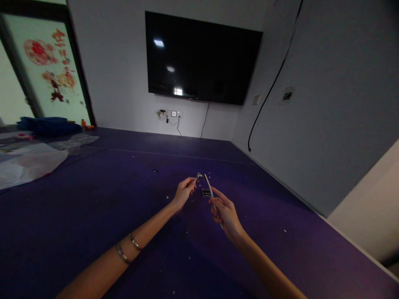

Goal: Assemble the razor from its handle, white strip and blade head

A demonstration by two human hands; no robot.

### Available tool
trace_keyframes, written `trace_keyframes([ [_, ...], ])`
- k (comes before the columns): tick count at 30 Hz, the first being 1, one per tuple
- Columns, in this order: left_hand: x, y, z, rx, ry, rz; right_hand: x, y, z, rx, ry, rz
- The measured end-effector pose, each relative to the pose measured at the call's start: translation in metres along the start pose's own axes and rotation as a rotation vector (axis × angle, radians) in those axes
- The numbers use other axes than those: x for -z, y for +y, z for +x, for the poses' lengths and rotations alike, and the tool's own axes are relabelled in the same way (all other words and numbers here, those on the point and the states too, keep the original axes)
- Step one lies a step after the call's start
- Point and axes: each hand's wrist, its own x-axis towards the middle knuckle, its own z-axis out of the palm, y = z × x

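My left hand [184, 192] is closed in a pinch on a small silvery metal piece [197, 177], whose exact kind I cannot make out. My right hand [226, 214] grips a long, thin pale strip [208, 184], its fingers wrapped round it and its index finger along its side. The strip's upper end is right beside the metal piece; whether they touch is too small to tell. Below, between the two hands, a small dark rectangular piece with shiny edges [205, 192] lies on the purple surface [149, 241], partly behind the strip.
Small white scraps and a small black piece [155, 170] are scattered on the surface. Clear plastic wrapping [75, 143], a white sheet [34, 162] and dark blue cloth [50, 126] lie at the left. A black cable [274, 83] hangs down the right wall; a television [202, 58] hangs ahead.
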Motion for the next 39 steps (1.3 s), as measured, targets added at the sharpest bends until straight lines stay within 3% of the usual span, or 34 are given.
trace_keyframes([
  [24,-0.002,0.005,-0.005,-0.010,0.046,0.020,-0.011,0.014,-0.005,0.024,0.027,0.134],
  [39,-0.014,0.005,-0.017,0.054,0.019,-0.062,-0.018,0.012,-0.012,-0.001,0.045,0.200],
])
